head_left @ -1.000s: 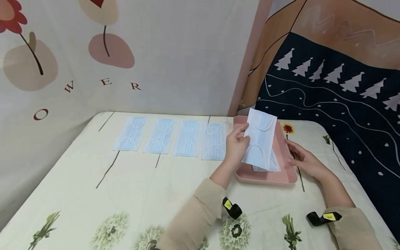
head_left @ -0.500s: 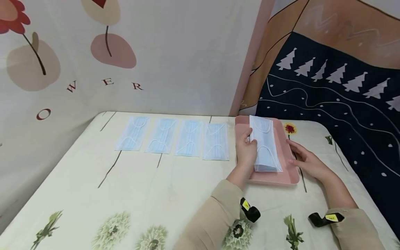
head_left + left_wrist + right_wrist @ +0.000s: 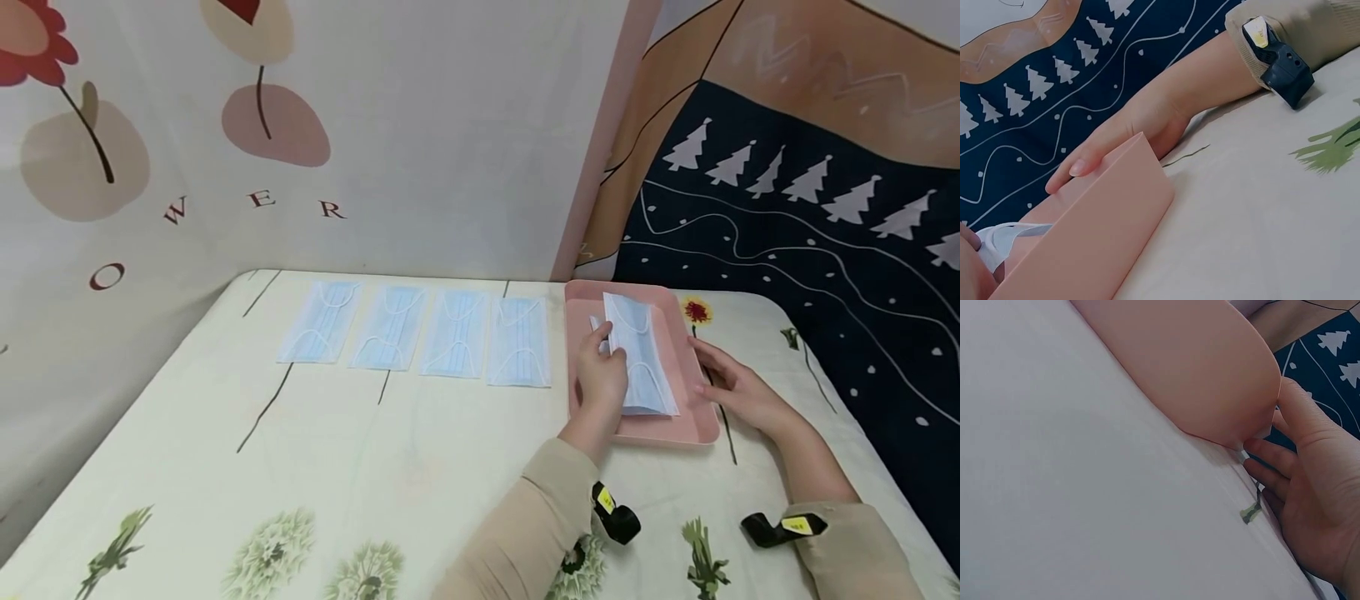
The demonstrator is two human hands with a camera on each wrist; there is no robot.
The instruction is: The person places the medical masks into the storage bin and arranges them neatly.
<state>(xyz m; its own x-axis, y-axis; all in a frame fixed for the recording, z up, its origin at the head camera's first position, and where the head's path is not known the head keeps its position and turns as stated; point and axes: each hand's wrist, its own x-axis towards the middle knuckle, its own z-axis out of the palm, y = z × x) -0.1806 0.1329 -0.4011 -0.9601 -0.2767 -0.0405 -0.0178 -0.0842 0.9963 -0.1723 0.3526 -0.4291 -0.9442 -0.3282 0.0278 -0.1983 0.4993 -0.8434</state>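
Observation:
In the head view, my left hand (image 3: 602, 375) pinches the left edge of a light blue face mask (image 3: 641, 358) with white ear loops, low inside a pink tray (image 3: 663, 432). A bit of mask also shows left of the forefinger. My right hand (image 3: 738, 387) rests loosely against the tray's right wall, thumb and fingers lightly bent. In the right wrist view, the right thumb touches the tray's rim and the fingers (image 3: 1272, 459) sit at the lower edge. The left wrist view shows only part of the left hand (image 3: 972, 269), beside a mask's white ear loop.
Several more face masks (image 3: 519, 342) lie in a row on the flower-printed cloth (image 3: 337, 467), left of the tray. Behind stand a pale wall hanging (image 3: 450, 167) and, at right, a dark blue one with white trees (image 3: 787, 242).
My left hand has moved rightward and down, lowering the face mask from above the tray onto what lies inside it. The right hand stays at the tray's right side.

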